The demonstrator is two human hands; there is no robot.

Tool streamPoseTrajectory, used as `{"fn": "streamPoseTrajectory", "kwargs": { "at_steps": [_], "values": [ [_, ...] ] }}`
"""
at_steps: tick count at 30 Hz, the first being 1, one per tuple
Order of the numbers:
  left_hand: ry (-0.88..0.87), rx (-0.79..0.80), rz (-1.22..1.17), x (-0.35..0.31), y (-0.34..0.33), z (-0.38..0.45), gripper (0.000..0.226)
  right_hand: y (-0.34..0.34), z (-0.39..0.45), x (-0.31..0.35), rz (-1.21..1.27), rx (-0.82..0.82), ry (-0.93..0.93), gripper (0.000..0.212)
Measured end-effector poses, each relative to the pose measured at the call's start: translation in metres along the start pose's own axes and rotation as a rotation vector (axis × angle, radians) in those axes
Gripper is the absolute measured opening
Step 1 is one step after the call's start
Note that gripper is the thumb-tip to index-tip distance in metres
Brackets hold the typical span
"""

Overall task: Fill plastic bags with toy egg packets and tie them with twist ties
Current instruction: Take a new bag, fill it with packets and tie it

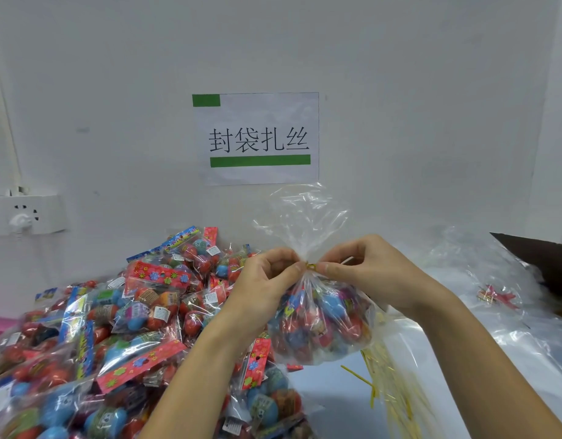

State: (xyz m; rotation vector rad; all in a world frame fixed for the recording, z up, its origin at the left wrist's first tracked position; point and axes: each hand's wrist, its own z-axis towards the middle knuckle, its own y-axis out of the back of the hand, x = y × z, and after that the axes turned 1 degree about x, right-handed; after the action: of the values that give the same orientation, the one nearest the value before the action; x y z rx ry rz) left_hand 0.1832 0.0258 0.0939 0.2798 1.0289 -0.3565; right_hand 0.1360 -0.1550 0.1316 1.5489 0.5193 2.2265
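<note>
**A:** Head view, single frame. Status of the filled plastic bag [321,318]?

**B:** Held up off the table, centre-right of frame. Clear film, packed with red and blue toy egg packets. Neck gathered tight; loose film above the neck fans upward in front of the wall.

**A:** Hands?

**B:** Left hand [267,280] sits on the left side of the neck, fingers curled, thumb and fingertips pinching the gold twist tie [310,266] where it wraps the gathered film. Right hand [368,274] mirrors it from the right, thumb and forefinger pinching the tie's other end. Both hands grip at the neck; the bag body hangs below them.

**A:** Tie condition?

**B:** Wrapped round the neck, small loop visible between the two sets of fingertips. How many turns it has, I cannot tell; too small.

**A:** Supply stock?

**B:** Pile of toy egg packets [115,337] fills the lower left, heaped against the wall, touching the left forearm. Each packet is clear film with a printed card header, red-floral or blue.

**A:** Spare ties?

**B:** Loose gold twist ties [384,384] lie on the white table [336,413] below the held bag, some under clear film.

**A:** Other items?

**B:** Empty clear bags [501,299] spread at right, beside a dark cardboard flap [542,258]. Paper sign [257,137] with green bars and Chinese characters on the wall. White power socket [26,213] at far left.
</note>
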Motion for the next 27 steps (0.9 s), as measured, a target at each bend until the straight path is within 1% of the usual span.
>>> {"fn": "streamPoseTrajectory", "kwargs": {
  "at_steps": [6,10,15,18,21,23,27],
  "values": [
    [0.013,0.051,-0.011,0.002,-0.001,-0.001,0.024,-0.008,0.006,-0.003,-0.036,-0.191,0.098,0.016],
    [0.018,0.056,-0.012,0.003,-0.001,-0.001,0.025,-0.016,0.01,-0.003,-0.07,-0.239,0.112,0.022],
    [0.03,-0.037,-0.003,0.007,0.001,0.002,0.024,-0.013,0.01,-0.001,-0.083,-0.232,0.067,0.016],
    [0.029,-0.097,0.009,0.01,0.002,0.004,0.018,-0.009,0.008,0.001,-0.066,-0.244,0.044,0.026],
    [0.027,-0.103,0.032,0.011,0.004,0.005,0.007,-0.008,0.004,0.006,-0.075,-0.185,0.015,0.027],
    [0.021,-0.099,0.038,0.01,0.004,0.005,0.007,-0.01,0.002,0.008,-0.097,-0.143,-0.002,0.025],
    [0.015,-0.111,0.053,0.009,0.002,0.004,0.006,-0.011,0.001,0.011,-0.089,-0.128,-0.013,0.021]
  ]
}}
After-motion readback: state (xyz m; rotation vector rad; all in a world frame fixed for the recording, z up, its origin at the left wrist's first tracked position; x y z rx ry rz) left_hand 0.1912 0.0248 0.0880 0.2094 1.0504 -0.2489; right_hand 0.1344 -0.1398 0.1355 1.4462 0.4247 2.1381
